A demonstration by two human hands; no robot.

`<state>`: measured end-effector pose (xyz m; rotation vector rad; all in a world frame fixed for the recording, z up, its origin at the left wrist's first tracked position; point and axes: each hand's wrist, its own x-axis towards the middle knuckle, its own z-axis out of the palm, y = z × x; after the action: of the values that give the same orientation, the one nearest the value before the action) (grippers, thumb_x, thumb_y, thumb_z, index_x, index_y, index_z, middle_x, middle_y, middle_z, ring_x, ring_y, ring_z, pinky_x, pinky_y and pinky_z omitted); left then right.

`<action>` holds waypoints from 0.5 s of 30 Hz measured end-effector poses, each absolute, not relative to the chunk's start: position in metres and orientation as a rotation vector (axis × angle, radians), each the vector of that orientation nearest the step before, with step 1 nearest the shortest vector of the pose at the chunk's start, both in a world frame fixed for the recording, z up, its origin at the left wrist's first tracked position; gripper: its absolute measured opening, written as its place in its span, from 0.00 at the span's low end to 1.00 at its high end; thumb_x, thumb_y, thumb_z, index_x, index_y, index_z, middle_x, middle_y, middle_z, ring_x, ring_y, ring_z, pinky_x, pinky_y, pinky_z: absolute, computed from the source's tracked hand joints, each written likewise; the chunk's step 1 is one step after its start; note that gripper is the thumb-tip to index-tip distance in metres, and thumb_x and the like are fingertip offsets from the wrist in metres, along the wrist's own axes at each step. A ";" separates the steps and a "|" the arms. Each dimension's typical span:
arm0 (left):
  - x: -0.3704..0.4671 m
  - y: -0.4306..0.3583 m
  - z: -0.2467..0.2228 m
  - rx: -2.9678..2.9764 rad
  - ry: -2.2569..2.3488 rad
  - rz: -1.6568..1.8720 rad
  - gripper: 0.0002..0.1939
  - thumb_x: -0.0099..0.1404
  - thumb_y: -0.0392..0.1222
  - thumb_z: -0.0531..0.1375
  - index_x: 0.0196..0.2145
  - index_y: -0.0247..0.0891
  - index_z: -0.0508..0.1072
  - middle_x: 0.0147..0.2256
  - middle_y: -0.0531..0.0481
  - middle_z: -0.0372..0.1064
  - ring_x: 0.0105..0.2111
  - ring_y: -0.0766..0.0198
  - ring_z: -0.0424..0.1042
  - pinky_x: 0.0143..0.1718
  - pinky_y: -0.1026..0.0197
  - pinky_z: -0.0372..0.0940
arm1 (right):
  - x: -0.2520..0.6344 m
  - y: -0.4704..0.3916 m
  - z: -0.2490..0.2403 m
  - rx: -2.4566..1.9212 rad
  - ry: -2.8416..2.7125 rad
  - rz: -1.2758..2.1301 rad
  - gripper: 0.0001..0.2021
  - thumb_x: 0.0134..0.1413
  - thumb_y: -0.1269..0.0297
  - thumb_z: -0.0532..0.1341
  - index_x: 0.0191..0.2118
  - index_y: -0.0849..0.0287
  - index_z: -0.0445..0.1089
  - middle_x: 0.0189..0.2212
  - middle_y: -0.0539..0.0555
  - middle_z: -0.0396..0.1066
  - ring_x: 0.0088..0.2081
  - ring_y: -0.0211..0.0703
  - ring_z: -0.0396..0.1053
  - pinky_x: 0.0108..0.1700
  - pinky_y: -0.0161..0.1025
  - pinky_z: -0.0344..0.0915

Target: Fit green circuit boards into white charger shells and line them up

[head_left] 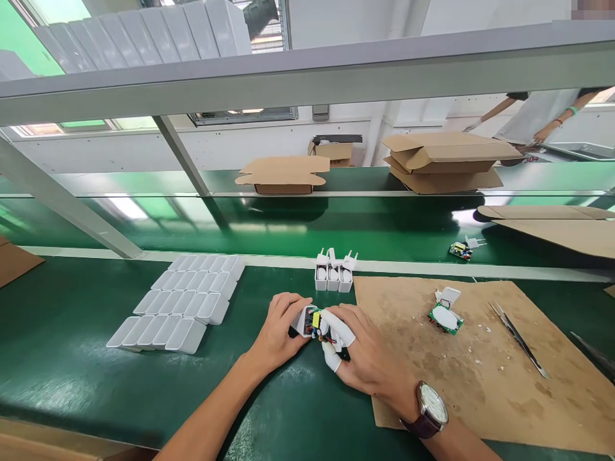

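My left hand [277, 326] is closed on a small white plastic charger case [302, 320], over the green tabletop. Between finger and thumb of my right hand [368, 349], which wears white finger cots, is a circuit board [316, 322] with a yellow component. The board's left end meets the mouth of the case; how far it reaches in cannot be made out. Just beyond my hands stand three white cases [333, 276] with plug pieces on top. Rows of white cases [185, 301] lie to the left.
A stained cardboard sheet [413, 384] at right carries another circuit board [446, 317] and tweezers [519, 339]. Behind a pale rail [269, 261], a green belt [298, 234] bears a board with a plug [462, 250] and cardboard boxes [283, 176]. Another person [538, 121] stands far right.
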<state>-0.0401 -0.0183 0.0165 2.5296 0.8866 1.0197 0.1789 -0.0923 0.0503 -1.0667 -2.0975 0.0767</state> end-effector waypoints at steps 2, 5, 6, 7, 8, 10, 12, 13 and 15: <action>-0.039 -0.019 0.017 2.543 0.884 1.023 0.30 0.69 0.35 0.63 0.65 0.47 0.60 0.53 0.42 0.66 0.54 0.49 0.65 0.57 0.45 0.64 | 0.178 -0.092 0.052 -1.078 -2.097 0.083 0.31 0.58 0.79 0.56 0.67 0.56 0.56 0.52 0.63 0.70 0.52 0.58 0.68 0.53 0.59 0.74; -0.039 -0.020 0.017 2.560 0.890 1.035 0.29 0.69 0.35 0.63 0.65 0.47 0.60 0.53 0.42 0.66 0.53 0.49 0.66 0.57 0.45 0.65 | 0.178 -0.093 0.052 -1.092 -2.108 0.076 0.31 0.58 0.79 0.57 0.67 0.57 0.56 0.53 0.64 0.69 0.53 0.59 0.68 0.53 0.60 0.74; -0.038 -0.020 0.017 2.566 0.889 1.039 0.29 0.69 0.35 0.63 0.65 0.47 0.60 0.52 0.42 0.66 0.53 0.49 0.66 0.57 0.45 0.65 | 0.178 -0.093 0.052 -1.094 -2.108 0.068 0.31 0.58 0.79 0.57 0.67 0.58 0.56 0.53 0.64 0.69 0.53 0.59 0.68 0.53 0.60 0.74; -0.038 -0.020 0.017 2.571 0.885 1.045 0.29 0.70 0.35 0.63 0.65 0.46 0.60 0.52 0.42 0.66 0.53 0.49 0.66 0.57 0.45 0.65 | 0.178 -0.093 0.052 -1.095 -2.109 0.060 0.31 0.58 0.79 0.57 0.67 0.58 0.56 0.53 0.64 0.69 0.53 0.60 0.68 0.53 0.60 0.74; -0.038 -0.020 0.017 2.576 0.879 1.052 0.29 0.70 0.35 0.63 0.65 0.46 0.61 0.52 0.42 0.66 0.53 0.49 0.66 0.56 0.45 0.65 | 0.178 -0.093 0.052 -1.095 -2.110 0.052 0.31 0.58 0.78 0.57 0.67 0.58 0.56 0.53 0.64 0.69 0.53 0.60 0.68 0.53 0.60 0.74; -0.038 -0.020 0.016 2.583 0.869 1.065 0.28 0.70 0.35 0.62 0.64 0.44 0.61 0.52 0.41 0.66 0.53 0.49 0.66 0.56 0.45 0.65 | 0.177 -0.093 0.051 -1.090 -2.111 0.039 0.31 0.58 0.78 0.57 0.67 0.59 0.57 0.53 0.64 0.70 0.52 0.60 0.68 0.52 0.60 0.74; -0.038 -0.019 0.016 2.588 0.865 1.070 0.28 0.70 0.35 0.63 0.64 0.43 0.62 0.52 0.41 0.67 0.53 0.49 0.66 0.55 0.46 0.65 | 0.177 -0.093 0.051 -1.085 -2.114 0.035 0.29 0.58 0.79 0.57 0.65 0.61 0.58 0.52 0.65 0.70 0.52 0.60 0.67 0.52 0.60 0.74; -0.038 -0.019 0.017 2.590 0.864 1.067 0.28 0.70 0.35 0.63 0.64 0.43 0.62 0.52 0.41 0.67 0.53 0.49 0.66 0.55 0.46 0.64 | 0.177 -0.093 0.051 -1.082 -2.112 0.034 0.28 0.58 0.79 0.57 0.64 0.62 0.59 0.52 0.65 0.70 0.52 0.60 0.67 0.52 0.60 0.74; -0.038 -0.020 0.017 2.594 0.864 1.062 0.28 0.69 0.34 0.63 0.64 0.42 0.62 0.52 0.41 0.66 0.53 0.49 0.65 0.55 0.46 0.64 | 0.177 -0.092 0.051 -1.081 -2.107 0.039 0.27 0.57 0.79 0.57 0.63 0.62 0.60 0.52 0.65 0.70 0.51 0.60 0.67 0.52 0.59 0.74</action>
<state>-0.0382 -0.0197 0.0167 2.5937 0.8635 1.0618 0.1770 -0.0920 0.0509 -1.0814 -2.1066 0.0391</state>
